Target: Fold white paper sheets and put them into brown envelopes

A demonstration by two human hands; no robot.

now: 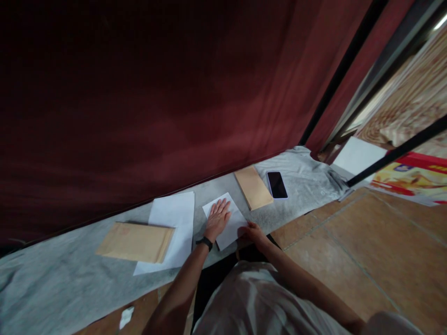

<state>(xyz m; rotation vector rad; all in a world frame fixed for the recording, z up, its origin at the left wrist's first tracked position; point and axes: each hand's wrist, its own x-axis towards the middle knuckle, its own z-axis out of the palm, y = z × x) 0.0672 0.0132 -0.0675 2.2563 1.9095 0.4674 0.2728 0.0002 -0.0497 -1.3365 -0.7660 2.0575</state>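
Note:
A folded white sheet of paper [236, 223] lies in front of me on the grey cloth. My left hand [218, 218] rests flat on its left half, fingers stretched out toward the far edge. At the near right corner, my right hand [254, 233] has its fingers curled round the edge of the sheet; the fingertips are partly hidden. Left of the sheet is a stack of white paper [176, 209], with brown envelopes [134, 242] lying across its lower left part. More brown envelopes [253, 187] sit just beyond the sheet on the right.
A phone [277, 185] lies right of the envelopes. The narrow surface under a grey cloth [52, 274] runs along a dark red curtain [181, 116]. Black poles [340, 74] and a printed red and yellow box [412, 177] stand at right. Crumpled white tissue [126, 317] lies on the tiled floor.

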